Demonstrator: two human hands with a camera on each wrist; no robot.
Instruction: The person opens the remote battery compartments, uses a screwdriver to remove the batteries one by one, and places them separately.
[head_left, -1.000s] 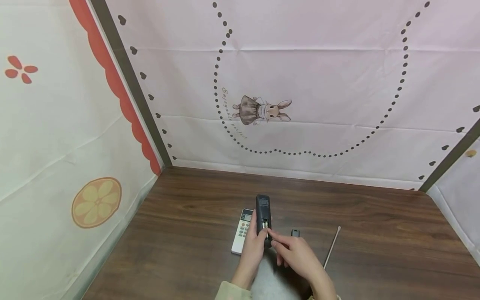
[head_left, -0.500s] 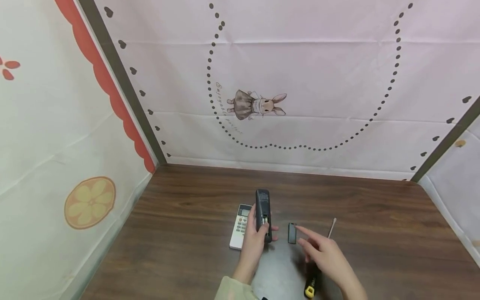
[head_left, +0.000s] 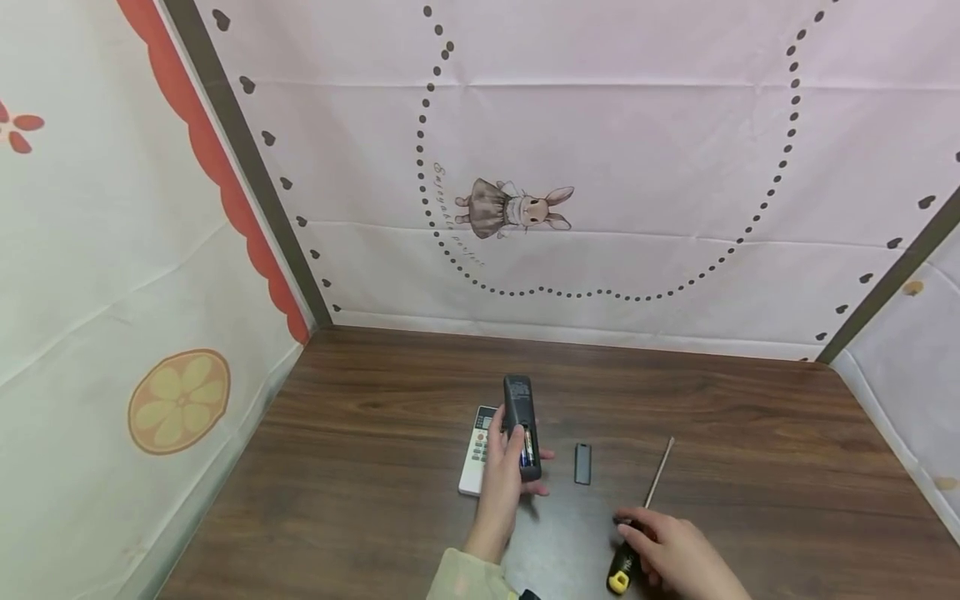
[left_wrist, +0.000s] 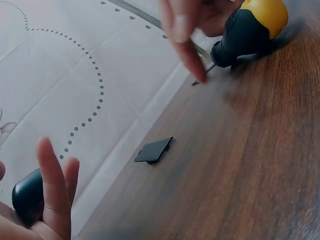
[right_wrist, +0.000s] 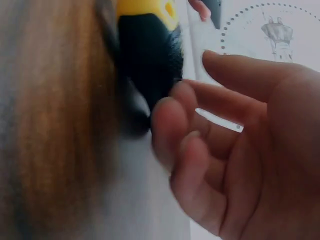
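My left hand (head_left: 497, 492) grips a black remote control (head_left: 517, 400) with its back facing up. Its battery compartment is uncovered, batteries (head_left: 528, 448) show inside, and my thumb lies along it. Over on the right, a screwdriver (head_left: 621, 568) with a black and yellow handle lies on the table, its metal shaft pointing away. My right hand (head_left: 681, 554) is at the front part of that handle. In the right wrist view its loosely bent fingers (right_wrist: 170, 125) are right at the handle, thumb apart. Between the hands lies the small dark battery cover (head_left: 582, 464).
A white remote control (head_left: 472, 471) with buttons lies on the wooden table (head_left: 360, 467), partly behind my left hand. Printed cloth walls (head_left: 637, 167) stand along the table's back and sides.
My right hand has left the black remote, passed the battery cover, and moved right and nearer to the screwdriver handle. The left thumb has shifted, and the batteries show more.
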